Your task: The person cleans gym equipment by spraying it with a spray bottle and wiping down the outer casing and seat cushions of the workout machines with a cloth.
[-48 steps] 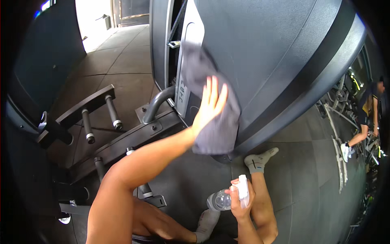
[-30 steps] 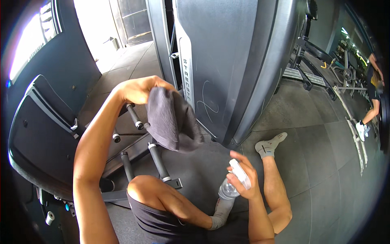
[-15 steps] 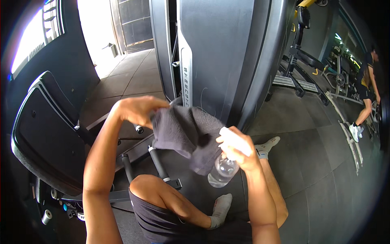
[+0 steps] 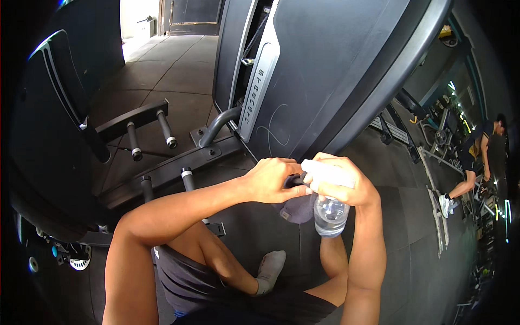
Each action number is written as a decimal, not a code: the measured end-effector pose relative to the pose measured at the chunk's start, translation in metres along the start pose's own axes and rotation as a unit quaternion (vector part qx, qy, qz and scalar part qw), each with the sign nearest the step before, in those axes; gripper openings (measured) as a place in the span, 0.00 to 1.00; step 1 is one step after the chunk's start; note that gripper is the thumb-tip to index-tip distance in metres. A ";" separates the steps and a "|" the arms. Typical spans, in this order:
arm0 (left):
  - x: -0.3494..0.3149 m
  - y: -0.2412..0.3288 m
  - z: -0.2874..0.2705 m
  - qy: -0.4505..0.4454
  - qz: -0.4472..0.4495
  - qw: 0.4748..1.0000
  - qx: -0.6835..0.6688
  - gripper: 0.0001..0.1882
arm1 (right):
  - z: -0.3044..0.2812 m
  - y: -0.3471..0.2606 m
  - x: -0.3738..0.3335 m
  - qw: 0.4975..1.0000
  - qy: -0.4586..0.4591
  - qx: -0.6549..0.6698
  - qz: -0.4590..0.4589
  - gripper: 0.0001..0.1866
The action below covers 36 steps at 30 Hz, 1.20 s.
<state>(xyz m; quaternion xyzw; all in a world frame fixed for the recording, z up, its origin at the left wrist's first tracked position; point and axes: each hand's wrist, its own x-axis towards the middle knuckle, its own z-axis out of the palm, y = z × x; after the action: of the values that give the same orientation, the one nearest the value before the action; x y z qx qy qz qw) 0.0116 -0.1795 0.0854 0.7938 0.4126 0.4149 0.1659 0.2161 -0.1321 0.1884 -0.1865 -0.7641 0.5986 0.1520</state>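
Observation:
My right hand (image 4: pixel 346 181) is closed around the white top of a clear spray bottle (image 4: pixel 330 216) with some clear liquid in it. The bottle hangs nearly upright below my fingers. Right beside it, my left hand (image 4: pixel 273 181) grips a dark grey cloth (image 4: pixel 298 209), bunched up and dangling under the fingers. The two hands meet at the bottle's top, and their fingertips hide part of both the cloth and the spray head. Below them are my bent legs and one grey sock (image 4: pixel 271 271).
A large black machine panel (image 4: pixel 336 76) rises just ahead. To the left stand a padded black seat back (image 4: pixel 49 119), a low steel frame (image 4: pixel 173 173) and roller-ended bars (image 4: pixel 165 130). At the far right a person (image 4: pixel 476 157) bends near a metal rack (image 4: pixel 433 200).
My left hand has come right and down to the bottle, and the spread cloth is now bunched. My right hand moved slightly right with the bottle. The view has tilted.

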 end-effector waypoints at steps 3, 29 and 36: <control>0.000 -0.005 -0.011 -0.035 -0.050 0.996 -0.070 0.28 | -0.006 0.000 0.000 0.999 -0.032 -0.032 -0.005 0.10; 0.061 -0.076 -0.118 0.417 -0.020 0.873 -0.253 0.25 | 0.071 0.142 -0.079 0.957 0.286 -0.023 -0.037 0.09; 0.195 -0.097 -0.060 0.468 0.104 0.844 0.241 0.39 | 0.070 0.178 -0.100 0.920 0.378 0.094 0.033 0.12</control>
<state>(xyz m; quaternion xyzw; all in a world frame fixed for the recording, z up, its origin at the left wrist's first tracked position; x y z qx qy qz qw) -0.0245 0.0287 0.1643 0.5585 0.4436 0.6392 -0.2878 0.2904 -0.2009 -0.0024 -0.4084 -0.5834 0.5575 0.4267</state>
